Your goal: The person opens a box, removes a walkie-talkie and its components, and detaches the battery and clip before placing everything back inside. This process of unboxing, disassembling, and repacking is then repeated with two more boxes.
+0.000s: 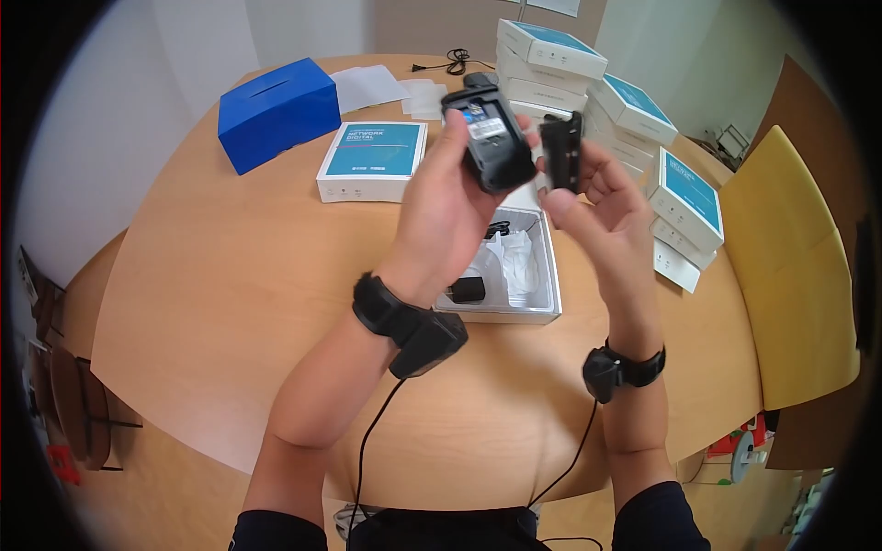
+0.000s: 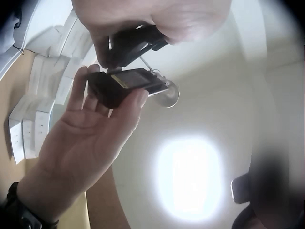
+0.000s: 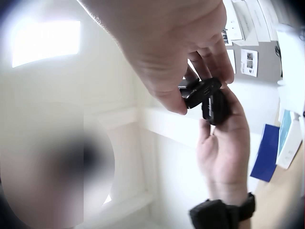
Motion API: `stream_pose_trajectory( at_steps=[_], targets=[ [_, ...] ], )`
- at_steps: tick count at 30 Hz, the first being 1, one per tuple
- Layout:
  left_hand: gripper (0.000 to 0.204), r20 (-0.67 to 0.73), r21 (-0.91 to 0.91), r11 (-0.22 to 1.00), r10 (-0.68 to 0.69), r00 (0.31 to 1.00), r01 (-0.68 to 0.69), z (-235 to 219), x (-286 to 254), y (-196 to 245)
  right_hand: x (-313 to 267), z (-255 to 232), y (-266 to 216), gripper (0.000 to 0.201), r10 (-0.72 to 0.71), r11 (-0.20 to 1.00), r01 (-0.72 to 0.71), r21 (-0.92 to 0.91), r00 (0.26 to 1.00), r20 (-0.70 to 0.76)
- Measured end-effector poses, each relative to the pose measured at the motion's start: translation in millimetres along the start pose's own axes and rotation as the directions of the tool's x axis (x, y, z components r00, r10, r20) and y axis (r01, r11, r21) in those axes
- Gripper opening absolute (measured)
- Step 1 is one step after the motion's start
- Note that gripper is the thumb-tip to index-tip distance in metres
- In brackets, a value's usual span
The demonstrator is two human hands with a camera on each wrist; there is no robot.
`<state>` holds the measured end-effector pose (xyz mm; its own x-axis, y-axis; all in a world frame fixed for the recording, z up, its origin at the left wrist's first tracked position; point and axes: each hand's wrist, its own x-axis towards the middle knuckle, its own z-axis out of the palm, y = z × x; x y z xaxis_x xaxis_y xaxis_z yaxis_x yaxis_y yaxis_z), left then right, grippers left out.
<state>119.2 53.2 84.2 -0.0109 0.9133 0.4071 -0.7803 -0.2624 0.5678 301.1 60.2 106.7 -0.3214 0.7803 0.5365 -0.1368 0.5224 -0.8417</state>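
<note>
My left hand (image 1: 439,216) grips a black handheld device (image 1: 496,156), raised over the table with its recessed back, white label and blue patch facing up. Just right of it, my right hand (image 1: 614,204) pinches a flat black battery-like piece (image 1: 562,154) between thumb and fingers, held on edge. The left wrist view shows a pale label on this flat piece (image 2: 127,82), close below the device (image 2: 136,45). Under both hands an opened white box (image 1: 551,275) holds a black adapter (image 1: 467,289), a coiled cable (image 1: 497,229) and clear plastic bags (image 1: 520,266).
A teal-topped box (image 1: 375,151) lies behind the left forearm, beside a blue slotted box (image 1: 278,110). Stacked white boxes (image 1: 548,69) stand at the back right, with more (image 1: 684,197) near a yellow chair back (image 1: 785,275). Papers (image 1: 367,89) lie at the back.
</note>
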Motion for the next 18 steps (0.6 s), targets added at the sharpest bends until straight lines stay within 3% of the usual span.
stream_pose_trajectory(
  at_steps=[4, 14, 15, 18],
  targets=[
    [0.054, -0.058, -0.115, 0.993, 0.022, 0.998, -0.029, -5.4, 4.6, 9.1, 1.5, -19.2, -13.4, 0.054, 0.097, 0.972, -0.101, 0.213, 0.995, 0.027],
    [0.058, -0.043, -0.048, 0.998, 0.034, 0.998, -0.036, 2.1, 2.7, 7.6, 2.7, -16.8, -7.9, 0.065, 0.163, 0.933, -0.223, 0.283, 0.962, 0.221],
    [0.058, -0.034, -0.037, 0.999, 0.035, 0.999, -0.037, 2.1, 3.3, 7.0, 5.2, -22.0, -4.8, 0.056, 0.165, 0.893, -0.267, 0.363, 0.943, 0.289],
    [0.057, -0.02, 0.009, 0.999, 0.051, 0.999, -0.051, 0.7, 3.1, 7.0, 0.4, -6.1, -10.4, 0.057, 0.118, 0.966, -0.137, 0.219, 0.988, 0.097]
  ],
)
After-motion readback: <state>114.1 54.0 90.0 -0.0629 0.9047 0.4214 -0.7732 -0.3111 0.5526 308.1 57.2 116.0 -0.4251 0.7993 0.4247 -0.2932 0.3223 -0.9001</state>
